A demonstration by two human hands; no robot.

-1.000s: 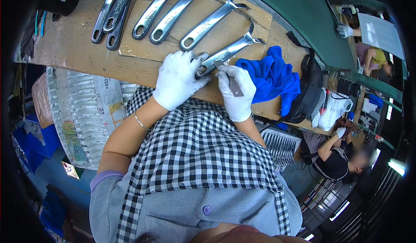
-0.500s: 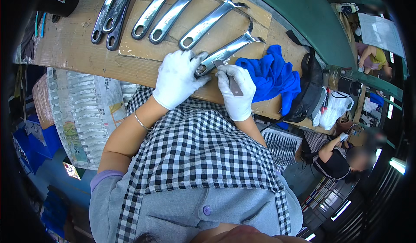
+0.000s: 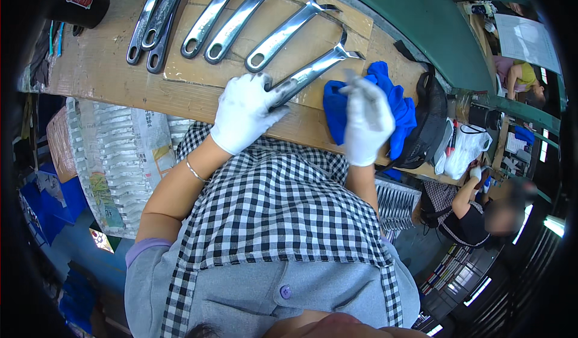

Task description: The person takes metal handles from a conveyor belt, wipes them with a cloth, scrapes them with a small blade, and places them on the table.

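Note:
My left hand (image 3: 244, 114), in a white glove, is closed on the lower end of a shiny metal handle (image 3: 312, 71); the thumb and fingers hide its end. The handle lies tilted, with its forked end pointing up and right. My right hand (image 3: 367, 124), also gloved and blurred, is raised over a crumpled blue cloth (image 3: 402, 108). Its fingers are pinched on a small flat metal strip (image 3: 350, 78), whose smeared grey tip shows beyond them. Beside the held handle lies another forked handle (image 3: 283, 37), with several similar ones further left.
Flattened cardboard (image 3: 198, 73) covers part of the wooden bench. A dark cup (image 3: 81, 5) stands at the far left. A black bag (image 3: 428, 112) and a white plastic bag (image 3: 462, 148) sit at the right. Another person (image 3: 460, 214) works further right.
My right hand has moved right and away from the handle, taking the metal strip over the blue cloth. My left hand stays on the handle, which has shifted slightly left.

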